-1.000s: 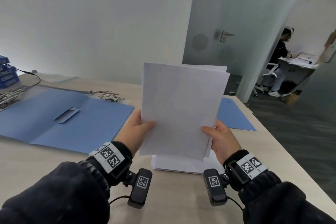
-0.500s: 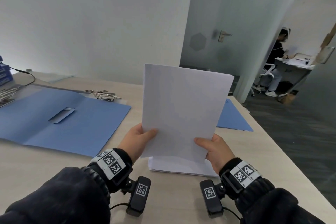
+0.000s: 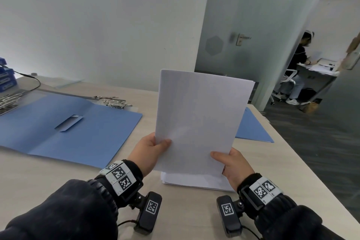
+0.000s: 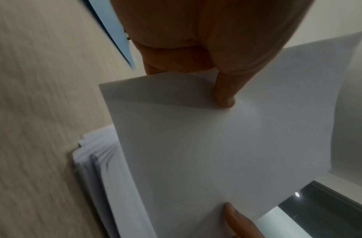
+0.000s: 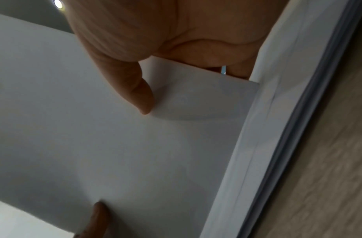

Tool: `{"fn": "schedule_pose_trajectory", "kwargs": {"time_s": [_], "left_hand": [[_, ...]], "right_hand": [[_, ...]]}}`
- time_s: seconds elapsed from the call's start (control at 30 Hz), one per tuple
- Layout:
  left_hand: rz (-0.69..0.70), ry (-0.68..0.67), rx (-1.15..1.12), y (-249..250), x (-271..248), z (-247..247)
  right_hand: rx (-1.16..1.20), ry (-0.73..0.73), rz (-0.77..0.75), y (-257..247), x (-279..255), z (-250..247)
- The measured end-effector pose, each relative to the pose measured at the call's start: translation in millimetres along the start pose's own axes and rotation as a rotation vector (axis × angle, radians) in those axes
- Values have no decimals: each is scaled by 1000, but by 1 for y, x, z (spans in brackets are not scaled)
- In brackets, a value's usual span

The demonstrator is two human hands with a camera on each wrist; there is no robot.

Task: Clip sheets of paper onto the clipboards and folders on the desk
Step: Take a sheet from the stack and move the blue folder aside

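- The person held a thin bundle of white sheets upright above the worktop, one hand at each lower corner. I judged this was done to bring the edges level before clipping.
- The left hand gripped the lower left corner, with the thumb on the front face and the other fingers hidden behind the paper.
- The right hand gripped the lower right corner in the same way. The right wrist view showed its thumb pressed on the paper.
- The bundle stood directly over a flat paper stack on the worktop. Whether its bottom edge touched that stack, I could not tell.
- An open blue folder lay flat on the worktop to the left, with its inside face up. It looked ready to receive the sheets, so it was probably the next target.
- Metal clips lay at the far edge of this folder, near enough to reach.
- A second blue folder lay to the right, partly hidden behind the sheets.
- No sheet was clipped into either folder, as far as I could see.
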State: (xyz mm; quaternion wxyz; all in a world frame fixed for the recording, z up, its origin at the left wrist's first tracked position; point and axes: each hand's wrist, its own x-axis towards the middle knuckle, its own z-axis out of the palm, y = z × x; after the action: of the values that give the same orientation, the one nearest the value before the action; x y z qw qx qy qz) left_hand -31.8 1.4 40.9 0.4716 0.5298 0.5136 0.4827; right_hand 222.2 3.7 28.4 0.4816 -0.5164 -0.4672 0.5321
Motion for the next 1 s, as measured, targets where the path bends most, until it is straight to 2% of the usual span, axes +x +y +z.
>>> {"fn": "schedule_pose_trajectory", "kwargs": {"time_s": [0.13,0.3,0.47,0.57,0.67,0.83,1.0], "left_hand": [[13,45,-34,4,-2,-11],[-57,37,6,7,-4,-48],[-78,13,624,13,-7,-115],[-256,-7,927,8,-2,-161],[-417,-67,1116,-4,-4,-191],[-395,-183,1199,-12,-27,-190],[-319,-241,1070,-2,-51,-173]], "right_hand": [[-97,-13,-82,-7,-3,11],[-236,8,-144,-10,5,37],[-219,35,-67,-3,17,62],[-210,20,-9,3,22,79],[-239,-25,28,6,25,98],[-294,-86,66,6,27,127],[-329,-83,85,6,36,154]]}}
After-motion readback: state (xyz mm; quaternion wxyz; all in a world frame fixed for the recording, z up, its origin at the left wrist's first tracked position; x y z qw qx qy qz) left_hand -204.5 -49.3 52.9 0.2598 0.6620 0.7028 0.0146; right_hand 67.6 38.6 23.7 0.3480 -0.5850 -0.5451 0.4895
